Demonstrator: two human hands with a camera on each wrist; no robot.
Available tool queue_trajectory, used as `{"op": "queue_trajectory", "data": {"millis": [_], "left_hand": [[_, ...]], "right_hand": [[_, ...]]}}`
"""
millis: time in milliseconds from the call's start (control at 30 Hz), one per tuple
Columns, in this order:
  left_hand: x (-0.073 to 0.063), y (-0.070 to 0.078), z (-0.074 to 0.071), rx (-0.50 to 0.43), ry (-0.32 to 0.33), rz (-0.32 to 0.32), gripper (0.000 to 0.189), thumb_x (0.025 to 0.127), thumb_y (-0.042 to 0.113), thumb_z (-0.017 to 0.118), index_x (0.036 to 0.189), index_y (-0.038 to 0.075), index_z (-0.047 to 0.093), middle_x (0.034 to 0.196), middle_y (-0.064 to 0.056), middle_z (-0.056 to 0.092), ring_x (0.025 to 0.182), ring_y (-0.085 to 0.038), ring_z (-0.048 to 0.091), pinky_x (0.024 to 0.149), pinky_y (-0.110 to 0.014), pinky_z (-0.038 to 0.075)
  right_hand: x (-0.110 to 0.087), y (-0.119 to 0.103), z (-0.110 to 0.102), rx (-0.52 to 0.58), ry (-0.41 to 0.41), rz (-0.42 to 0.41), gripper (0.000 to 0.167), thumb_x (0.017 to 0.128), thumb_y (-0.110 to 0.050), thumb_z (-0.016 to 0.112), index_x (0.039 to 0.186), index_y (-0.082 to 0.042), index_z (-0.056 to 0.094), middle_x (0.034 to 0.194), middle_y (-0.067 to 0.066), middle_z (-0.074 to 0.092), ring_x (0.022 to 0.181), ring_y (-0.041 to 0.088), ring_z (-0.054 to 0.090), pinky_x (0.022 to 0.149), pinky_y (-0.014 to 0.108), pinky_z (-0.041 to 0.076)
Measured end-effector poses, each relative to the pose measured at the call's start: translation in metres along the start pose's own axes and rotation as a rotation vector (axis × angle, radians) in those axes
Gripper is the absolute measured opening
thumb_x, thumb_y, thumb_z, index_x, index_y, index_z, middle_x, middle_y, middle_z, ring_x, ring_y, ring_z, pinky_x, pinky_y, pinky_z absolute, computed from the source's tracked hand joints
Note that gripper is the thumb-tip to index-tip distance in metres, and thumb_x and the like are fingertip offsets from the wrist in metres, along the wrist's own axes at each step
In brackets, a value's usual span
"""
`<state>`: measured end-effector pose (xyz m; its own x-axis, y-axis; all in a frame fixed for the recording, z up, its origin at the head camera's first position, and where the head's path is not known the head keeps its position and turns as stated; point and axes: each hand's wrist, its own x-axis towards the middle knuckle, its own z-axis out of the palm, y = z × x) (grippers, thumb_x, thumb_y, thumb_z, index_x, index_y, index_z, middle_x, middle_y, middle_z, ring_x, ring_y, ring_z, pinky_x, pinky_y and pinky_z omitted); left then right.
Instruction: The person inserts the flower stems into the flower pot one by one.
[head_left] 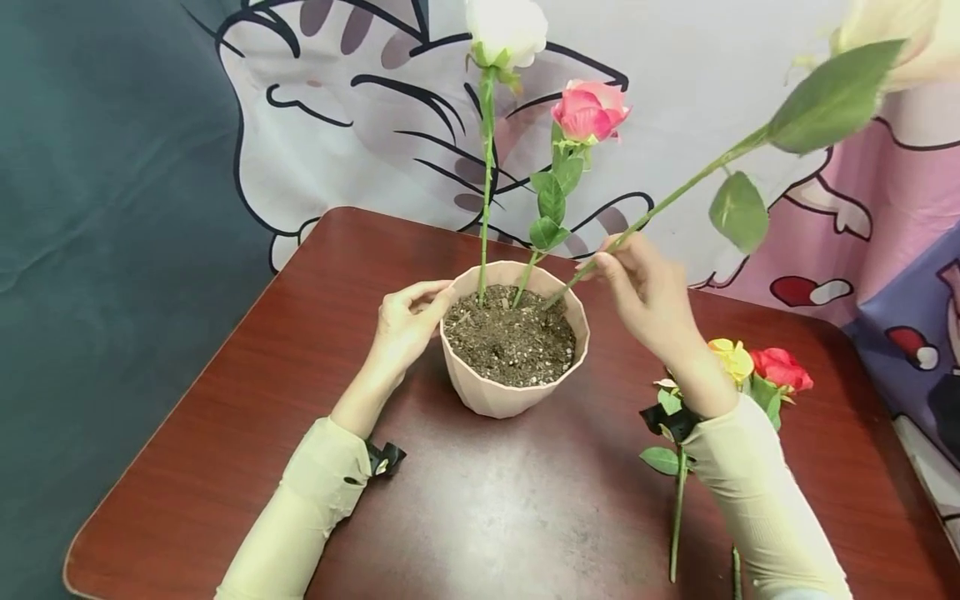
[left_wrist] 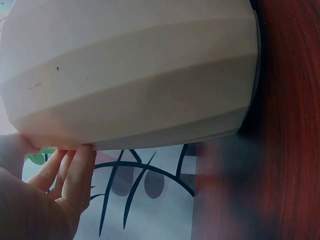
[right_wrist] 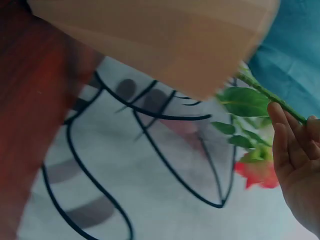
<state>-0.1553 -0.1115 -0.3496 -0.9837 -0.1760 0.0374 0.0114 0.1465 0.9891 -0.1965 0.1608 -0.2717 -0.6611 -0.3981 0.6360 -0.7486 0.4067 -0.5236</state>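
A pale pink faceted flower pot [head_left: 495,400] filled with dark soil [head_left: 510,337] stands on the table. My left hand [head_left: 405,321] holds its left side near the rim; in the left wrist view the fingers [left_wrist: 75,175] lie against the outer wall. My right hand [head_left: 648,292] pinches the green stem of a pale artificial rose [head_left: 817,108], which leans to the upper right. That stem's lower end meets the soil near the pot's right side. A white rose [head_left: 506,29] and a pink rose [head_left: 591,111] stand in the soil towards the back.
On the brown table [head_left: 480,517], a yellow rose [head_left: 731,360] and a red rose [head_left: 780,368] lie at the right, partly hidden beneath my right forearm. A cat-patterned cloth [head_left: 300,158] hangs behind the table; a dark green cloth [head_left: 112,208] is at the left.
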Motion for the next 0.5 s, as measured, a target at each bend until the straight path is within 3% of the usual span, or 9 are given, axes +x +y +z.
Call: {"op": "queue_trajectory", "data": {"millis": [100, 200, 333, 500], "left_hand": [[0.0, 0.0, 0.003, -0.001, -0.008, -0.003, 0.025, 0.088, 0.029, 0.065, 0.108, 0.015, 0.07, 0.092, -0.009, 0.068, 0.07, -0.007, 0.059, 0.06, -0.021, 0.053], [0.001, 0.001, 0.004, 0.003, -0.009, 0.004, 0.025, 0.088, 0.029, 0.065, 0.108, 0.014, 0.07, 0.093, -0.011, 0.068, 0.071, -0.009, 0.06, 0.06, -0.02, 0.053], [0.002, 0.002, 0.005, 0.006, -0.009, 0.016, 0.027, 0.088, 0.03, 0.065, 0.109, 0.013, 0.07, 0.093, -0.012, 0.068, 0.072, -0.009, 0.06, 0.06, -0.02, 0.053], [0.001, 0.001, 0.002, 0.002, 0.006, 0.015, 0.026, 0.088, 0.029, 0.066, 0.108, 0.013, 0.071, 0.09, -0.01, 0.068, 0.07, -0.009, 0.059, 0.059, -0.021, 0.053]], "right_hand": [[-0.005, 0.01, 0.009, -0.071, -0.001, -0.004, 0.005, 0.092, 0.0, 0.056, 0.094, 0.004, 0.057, 0.082, 0.01, 0.071, 0.073, 0.015, 0.068, 0.065, 0.014, 0.05], [-0.009, 0.019, 0.015, -0.142, -0.028, -0.037, 0.005, 0.091, -0.002, 0.058, 0.094, 0.002, 0.057, 0.079, 0.008, 0.071, 0.069, 0.021, 0.068, 0.059, 0.018, 0.049], [-0.013, 0.03, 0.022, -0.197, -0.043, -0.071, 0.006, 0.089, -0.003, 0.061, 0.094, -0.002, 0.058, 0.076, 0.005, 0.071, 0.063, 0.018, 0.067, 0.052, 0.025, 0.047], [-0.014, 0.038, 0.032, -0.171, -0.063, -0.079, 0.007, 0.088, -0.003, 0.063, 0.093, -0.004, 0.058, 0.075, 0.002, 0.07, 0.059, 0.012, 0.063, 0.053, 0.022, 0.044]]}}
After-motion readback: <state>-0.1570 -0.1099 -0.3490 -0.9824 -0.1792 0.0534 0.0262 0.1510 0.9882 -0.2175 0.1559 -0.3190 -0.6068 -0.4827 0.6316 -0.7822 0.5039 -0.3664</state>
